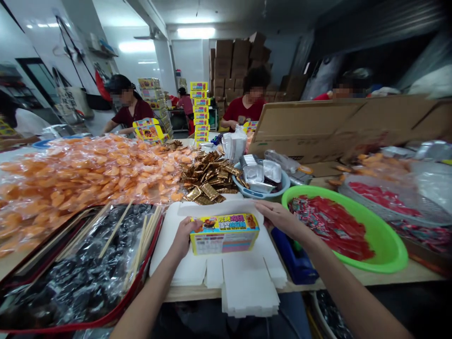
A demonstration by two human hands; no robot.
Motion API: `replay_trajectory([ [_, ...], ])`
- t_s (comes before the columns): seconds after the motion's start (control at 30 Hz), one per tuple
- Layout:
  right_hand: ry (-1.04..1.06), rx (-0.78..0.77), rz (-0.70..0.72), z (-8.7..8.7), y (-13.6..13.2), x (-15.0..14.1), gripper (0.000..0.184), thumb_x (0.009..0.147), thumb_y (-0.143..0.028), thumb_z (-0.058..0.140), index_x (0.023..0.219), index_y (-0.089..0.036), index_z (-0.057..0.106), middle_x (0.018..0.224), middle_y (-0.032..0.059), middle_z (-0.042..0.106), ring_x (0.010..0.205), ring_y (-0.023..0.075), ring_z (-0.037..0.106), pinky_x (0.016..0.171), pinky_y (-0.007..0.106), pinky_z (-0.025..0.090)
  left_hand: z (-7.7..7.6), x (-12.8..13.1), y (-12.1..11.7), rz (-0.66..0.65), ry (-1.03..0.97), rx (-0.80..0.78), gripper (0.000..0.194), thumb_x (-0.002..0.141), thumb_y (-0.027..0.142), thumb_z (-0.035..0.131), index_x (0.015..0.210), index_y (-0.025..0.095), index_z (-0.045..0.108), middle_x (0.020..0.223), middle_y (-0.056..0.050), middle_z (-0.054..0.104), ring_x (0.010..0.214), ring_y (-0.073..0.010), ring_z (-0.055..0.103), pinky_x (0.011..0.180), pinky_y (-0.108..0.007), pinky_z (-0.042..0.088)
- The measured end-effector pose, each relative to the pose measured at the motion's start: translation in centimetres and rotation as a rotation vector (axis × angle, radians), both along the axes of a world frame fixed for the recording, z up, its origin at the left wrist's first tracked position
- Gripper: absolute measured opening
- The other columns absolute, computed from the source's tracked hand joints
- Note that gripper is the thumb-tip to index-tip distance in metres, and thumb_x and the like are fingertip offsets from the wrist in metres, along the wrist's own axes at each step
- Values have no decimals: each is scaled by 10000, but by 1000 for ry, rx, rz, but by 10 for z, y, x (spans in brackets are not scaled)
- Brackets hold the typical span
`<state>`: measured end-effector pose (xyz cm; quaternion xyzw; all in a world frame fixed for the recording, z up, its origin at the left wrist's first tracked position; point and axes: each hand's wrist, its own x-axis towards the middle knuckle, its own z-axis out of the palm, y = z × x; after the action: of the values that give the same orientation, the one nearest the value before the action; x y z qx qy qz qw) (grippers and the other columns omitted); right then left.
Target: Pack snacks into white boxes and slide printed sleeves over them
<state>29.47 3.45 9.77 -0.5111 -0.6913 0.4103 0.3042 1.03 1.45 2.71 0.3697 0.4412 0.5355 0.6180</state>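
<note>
A small yellow printed carton box (224,234) lies in front of me with its colourful top and side showing. My left hand (185,234) grips its left end, the thumb resting on the top edge. At the right end is my right hand (275,216), fingers stretched along the far corner and the thumb a little apart; whether it touches the box is hard to make out. Beneath the box, a stack of flat white cartons (249,287) overhangs the table's front edge.
Orange wrapped pieces (106,165) heap up at left, behind a red-rimmed tray (95,325) with black packets and sticks. Gold sachets (208,176) and a light-blue basin (263,192) stand behind. A green basin (391,252) with red packets is at right. Several people work opposite.
</note>
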Motion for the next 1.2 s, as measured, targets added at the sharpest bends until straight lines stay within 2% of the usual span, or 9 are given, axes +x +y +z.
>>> replay_trajectory([
  [0.1,111,-162,70,6,-3,-7,505,817,-595,424,997,-159,604,523,-33,487,444,96,394,419,203,247,0,-2,2,-18,11,-2,229,596,319,681,638,145,537,566,6,633,497,-138,576,508,-229,421],
  [0.2,116,-189,91,2,-6,-6,497,807,-617,450,929,-158,595,508,-37,465,438,83,376,410,189,237,-1,-2,2,-30,16,1,253,589,336,689,675,138,556,587,-5,644,516,-149,588,520,-237,429],
  [0.53,58,-75,133,-10,-19,0,530,842,-566,448,1201,-189,548,662,-12,512,565,116,459,502,231,360,0,-1,-1,-67,38,14,284,625,376,683,707,130,566,641,-33,663,546,-169,605,558,-266,455],
  [0.67,85,46,56,-35,-33,-3,525,831,-517,497,1259,-213,519,844,29,592,675,148,517,642,291,457,-3,-4,-6,101,139,185,355,700,402,660,929,150,560,777,-16,643,703,-161,618,666,-269,477],
  [0.77,49,177,14,-51,-36,-2,496,822,-498,528,1252,-252,538,1011,63,591,847,198,551,772,351,478,7,-20,-9,221,437,358,443,731,413,648,1080,187,495,864,-9,602,791,-154,595,692,-258,467],
  [0.87,-28,328,-35,-60,-32,-2,482,778,-481,595,1211,-272,572,1066,85,545,950,238,541,726,352,504,36,-39,-10,166,976,501,288,836,441,503,797,165,575,778,-18,575,738,-143,548,669,-247,415],
  [1.0,-1,412,-20,-64,-27,-4,422,794,-451,589,1187,-297,567,1201,83,513,1084,260,509,739,352,521,81,-46,-9,-37,1572,529,476,891,426,376,538,164,558,660,-35,585,643,-146,530,614,-253,342],
  [1.1,-7,413,-8,-64,-26,-6,413,798,-445,590,1185,-302,560,1186,77,542,1075,263,525,741,361,529,95,-36,-12,-109,1751,416,486,895,388,355,553,169,621,643,-51,635,637,-161,568,590,-257,322],
  [1.2,-2,404,-9,-64,-26,-6,410,799,-445,587,1178,-290,560,1177,83,548,1065,263,535,741,363,531,88,-26,-18,-43,1810,355,507,914,389,317,632,162,671,706,-65,682,663,-162,596,585,-257,320],
])
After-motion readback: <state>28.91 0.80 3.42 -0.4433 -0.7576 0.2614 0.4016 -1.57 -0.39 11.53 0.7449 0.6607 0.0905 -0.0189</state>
